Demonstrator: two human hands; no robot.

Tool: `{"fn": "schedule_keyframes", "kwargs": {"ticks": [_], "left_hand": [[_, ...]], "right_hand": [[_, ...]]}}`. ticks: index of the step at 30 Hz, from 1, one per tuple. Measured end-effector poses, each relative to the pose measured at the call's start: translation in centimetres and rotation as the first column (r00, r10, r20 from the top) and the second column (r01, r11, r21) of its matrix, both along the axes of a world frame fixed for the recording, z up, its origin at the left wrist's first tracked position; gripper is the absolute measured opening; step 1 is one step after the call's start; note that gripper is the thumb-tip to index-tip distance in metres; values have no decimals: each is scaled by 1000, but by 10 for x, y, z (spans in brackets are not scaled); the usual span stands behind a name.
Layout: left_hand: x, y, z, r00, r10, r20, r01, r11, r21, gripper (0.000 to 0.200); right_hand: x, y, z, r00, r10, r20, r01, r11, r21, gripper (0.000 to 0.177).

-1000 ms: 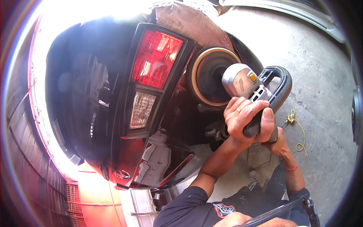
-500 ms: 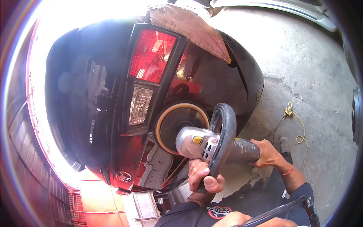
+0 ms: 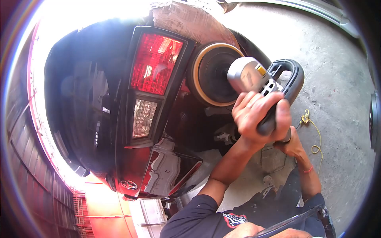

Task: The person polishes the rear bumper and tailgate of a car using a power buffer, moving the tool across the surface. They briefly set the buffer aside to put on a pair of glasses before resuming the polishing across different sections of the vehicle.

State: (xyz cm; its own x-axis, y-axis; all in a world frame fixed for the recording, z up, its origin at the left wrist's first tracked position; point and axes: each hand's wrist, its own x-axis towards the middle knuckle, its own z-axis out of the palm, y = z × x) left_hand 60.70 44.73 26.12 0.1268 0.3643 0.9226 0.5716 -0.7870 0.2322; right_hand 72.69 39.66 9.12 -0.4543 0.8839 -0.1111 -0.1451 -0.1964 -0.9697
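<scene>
My left hand [image 3: 260,115] is wrapped round the black loop handle [image 3: 294,79] of a polisher [image 3: 244,74]. Farther back, my right hand [image 3: 293,143] grips the tool's rear body, mostly hidden behind the left hand and forearm. The polisher's round pad [image 3: 216,75], dark with a tan rim, lies against the dark, glossy car [image 3: 178,123], to the right of the tail light [image 3: 156,63]; its face is blurred. Brown masking paper [image 3: 190,20] covers the car's panel just above the pad.
A yellow cord [image 3: 318,135] and its plug end [image 3: 304,118] lie on the concrete floor [image 3: 341,99] to the right. At the top right is a pale car part [image 3: 317,10]. A dark bar [image 3: 293,222] crosses the bottom right, near my body. Corrugated wall [image 3: 31,170] runs along the left.
Both hands have carried the polisher up and to the right, from below the tail light to beside it, close to the masking paper. The tool has tilted, and my left arm is stretched farther out.
</scene>
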Motion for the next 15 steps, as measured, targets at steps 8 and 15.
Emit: {"fn": "schedule_keyframes", "kwargs": {"ticks": [8,15], "left_hand": [[-30,-47,-7,993,-21,-120,11,997,-80,20],[-103,-189,-19,886,179,-427,-251,961,-118,21]], "right_hand": [[-43,-50,-22,978,-43,-203,50,998,29,47],[-91,-138,-52,987,30,-156,-4,986,167,40]]}}
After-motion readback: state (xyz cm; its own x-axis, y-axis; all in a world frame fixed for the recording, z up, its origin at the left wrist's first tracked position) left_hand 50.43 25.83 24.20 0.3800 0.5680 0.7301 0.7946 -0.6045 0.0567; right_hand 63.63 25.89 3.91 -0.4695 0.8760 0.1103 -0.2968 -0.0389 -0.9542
